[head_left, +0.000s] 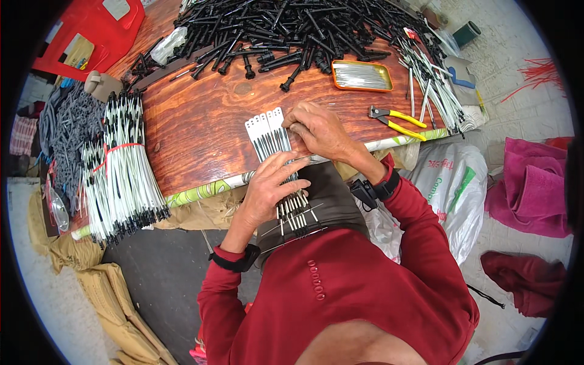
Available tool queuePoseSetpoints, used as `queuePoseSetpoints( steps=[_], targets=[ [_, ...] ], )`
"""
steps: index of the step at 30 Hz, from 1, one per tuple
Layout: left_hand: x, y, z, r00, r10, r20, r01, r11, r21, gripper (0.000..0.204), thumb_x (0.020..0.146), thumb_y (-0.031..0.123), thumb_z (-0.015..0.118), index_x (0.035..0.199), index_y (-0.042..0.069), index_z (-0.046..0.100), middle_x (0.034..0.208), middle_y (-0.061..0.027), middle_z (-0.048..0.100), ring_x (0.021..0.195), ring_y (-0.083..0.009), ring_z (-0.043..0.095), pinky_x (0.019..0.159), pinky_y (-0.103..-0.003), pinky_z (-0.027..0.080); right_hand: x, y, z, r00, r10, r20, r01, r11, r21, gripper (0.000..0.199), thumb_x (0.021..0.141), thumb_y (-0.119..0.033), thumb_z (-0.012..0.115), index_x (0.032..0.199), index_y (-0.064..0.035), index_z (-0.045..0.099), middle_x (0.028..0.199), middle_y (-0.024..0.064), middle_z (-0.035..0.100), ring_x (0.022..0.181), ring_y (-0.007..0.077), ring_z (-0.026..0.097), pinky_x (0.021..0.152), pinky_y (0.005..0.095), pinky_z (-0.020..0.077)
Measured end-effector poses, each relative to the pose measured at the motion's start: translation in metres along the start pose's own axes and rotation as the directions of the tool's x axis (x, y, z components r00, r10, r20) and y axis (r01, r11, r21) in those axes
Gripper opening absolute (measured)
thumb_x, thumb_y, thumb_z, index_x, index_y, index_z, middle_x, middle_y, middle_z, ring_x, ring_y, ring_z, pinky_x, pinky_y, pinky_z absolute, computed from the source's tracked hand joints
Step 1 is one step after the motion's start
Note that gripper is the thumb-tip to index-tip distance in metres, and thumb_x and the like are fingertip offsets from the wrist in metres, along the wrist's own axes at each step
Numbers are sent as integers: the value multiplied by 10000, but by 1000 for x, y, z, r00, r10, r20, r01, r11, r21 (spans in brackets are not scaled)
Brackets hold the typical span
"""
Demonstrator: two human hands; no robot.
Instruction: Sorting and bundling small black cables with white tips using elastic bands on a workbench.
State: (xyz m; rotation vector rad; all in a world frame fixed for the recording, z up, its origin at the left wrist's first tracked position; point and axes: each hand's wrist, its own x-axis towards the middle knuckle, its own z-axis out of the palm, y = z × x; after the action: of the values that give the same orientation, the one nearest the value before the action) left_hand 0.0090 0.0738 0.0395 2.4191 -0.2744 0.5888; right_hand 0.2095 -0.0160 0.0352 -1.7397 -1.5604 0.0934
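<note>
A narrow row of white flat-ended strips (265,123), with small holes at their tips and dark strands along them, runs from the tabletop over its front edge onto my lap. My left hand (272,185) is closed across the middle of the row, hiding part of it. At the row's upper right, my right hand (319,129) has its fingers pinched together; what is between the fingertips is hidden. Below the left hand, the row's black-and-white lower ends (297,216) rest on my dark-covered lap, with thin metal rods lying crosswise among them.
Black rod-like parts (274,27) heap at the back. An orange-rimmed tin (363,76) holds thin silvery pieces. Yellow-handled pliers (398,121) lie right, near loose white rods (429,85). Bundled white rods (128,176) stand at the left edge. A white plastic bag (453,188) hangs right.
</note>
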Motion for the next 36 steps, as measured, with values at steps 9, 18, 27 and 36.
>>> queuePoseSetpoints(
  steps=[9,18,27,36],
  targets=[
    [0,-1,1,1000,-1,-16,1,1000,-2,348,650,150,770,990,105,710,1314,-106,601,1240,-349,526,1030,-501,418,-1,4,1,999,28,19,-29,998,60,81,869,-99,601,935,-92,647,866,73,587,872,284,606,724,405,479],
    [-4,-5,3,1000,-9,5,9,1000,13,371,624,120,754,992,112,711,1311,-101,603,1252,-349,519,1040,-498,413,4,-7,2,998,52,27,-53,998,42,100,877,-119,601,959,-95,654,861,73,586,846,280,609,716,401,479],
    [-5,-4,1,999,-4,37,3,1000,28,378,632,90,734,1008,116,704,1292,-97,611,1252,-352,517,1047,-502,409,6,-4,5,999,15,28,-17,997,76,86,863,-88,621,926,-81,679,823,68,580,803,260,602,694,385,471],
    [-3,-3,1,1000,0,14,0,1000,-1,375,627,97,724,1001,109,700,1260,-98,622,1240,-362,520,1043,-503,412,9,-4,11,1000,-8,14,7,997,82,68,852,-92,617,882,-83,678,788,74,552,768,264,581,670,400,456]
  ],
)
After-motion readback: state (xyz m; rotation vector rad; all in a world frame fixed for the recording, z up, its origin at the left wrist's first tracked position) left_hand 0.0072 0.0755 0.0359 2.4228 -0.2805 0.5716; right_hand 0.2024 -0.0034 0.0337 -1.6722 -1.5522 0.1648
